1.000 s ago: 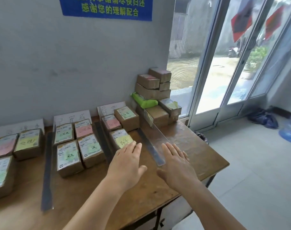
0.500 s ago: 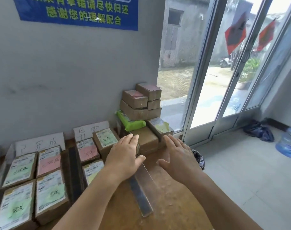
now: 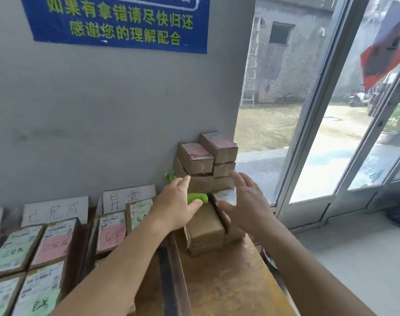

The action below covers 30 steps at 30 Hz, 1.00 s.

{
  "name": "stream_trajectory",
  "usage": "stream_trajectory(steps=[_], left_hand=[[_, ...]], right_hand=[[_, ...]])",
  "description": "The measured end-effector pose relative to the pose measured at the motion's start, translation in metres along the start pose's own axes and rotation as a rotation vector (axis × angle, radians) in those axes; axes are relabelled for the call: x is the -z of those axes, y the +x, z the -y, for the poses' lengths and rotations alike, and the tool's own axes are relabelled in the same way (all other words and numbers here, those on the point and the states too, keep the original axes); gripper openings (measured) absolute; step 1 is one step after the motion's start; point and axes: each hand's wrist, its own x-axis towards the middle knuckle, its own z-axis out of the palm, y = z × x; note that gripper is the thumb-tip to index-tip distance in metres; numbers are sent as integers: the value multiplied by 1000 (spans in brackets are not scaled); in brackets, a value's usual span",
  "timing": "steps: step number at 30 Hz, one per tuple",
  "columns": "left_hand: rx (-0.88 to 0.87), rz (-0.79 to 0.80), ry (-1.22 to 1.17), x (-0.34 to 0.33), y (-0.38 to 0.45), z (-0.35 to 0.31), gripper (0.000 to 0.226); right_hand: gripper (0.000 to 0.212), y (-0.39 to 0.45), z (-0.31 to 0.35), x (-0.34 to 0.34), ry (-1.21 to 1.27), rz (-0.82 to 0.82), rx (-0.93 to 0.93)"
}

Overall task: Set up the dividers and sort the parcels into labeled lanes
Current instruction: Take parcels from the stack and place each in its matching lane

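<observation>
A pile of brown cardboard parcels (image 3: 206, 156) is stacked in the far right corner of the wooden table (image 3: 228, 283), with a green soft package (image 3: 198, 198) among them. My left hand (image 3: 174, 204) reaches out with straight fingers over the green package. My right hand (image 3: 247, 201) is spread open just right of it, above a low parcel (image 3: 206, 226). Neither hand holds anything. A clear upright divider (image 3: 169, 281) runs along the table below my left forearm. Sorted parcels with green and pink labels (image 3: 50, 245) lie in lanes on the left, behind white lane signs (image 3: 55, 209).
A grey wall with a blue notice (image 3: 117, 21) stands behind the table. Glass doors (image 3: 331, 133) are on the right, the tiled floor (image 3: 354, 258) beyond the table's right edge. Another lane sign (image 3: 128, 197) leans on the wall.
Both hands have moved forward from the near end of the divider to the parcel pile in the corner. The view has tilted up and closer to the pile.
</observation>
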Motion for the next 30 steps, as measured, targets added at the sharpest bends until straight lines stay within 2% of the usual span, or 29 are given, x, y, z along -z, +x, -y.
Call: stream_trajectory(steps=[10, 15, 19, 24, 30], left_hand=[[232, -41, -33, -29, 97, -14, 77], [328, -53, -23, -37, 130, -6, 84], [385, -68, -7, -42, 150, 2, 86], [357, -76, -29, -48, 166, 8, 70], [391, -126, -98, -52, 171, 13, 52]], right_hand=[[89, 115, -60, -5, 136, 48, -42], [99, 160, -68, -15, 187, 17, -88], [105, 186, -67, -24, 174, -17, -54], [114, 203, -68, -37, 236, -26, -86], [107, 211, -67, -50, 280, -67, -87]])
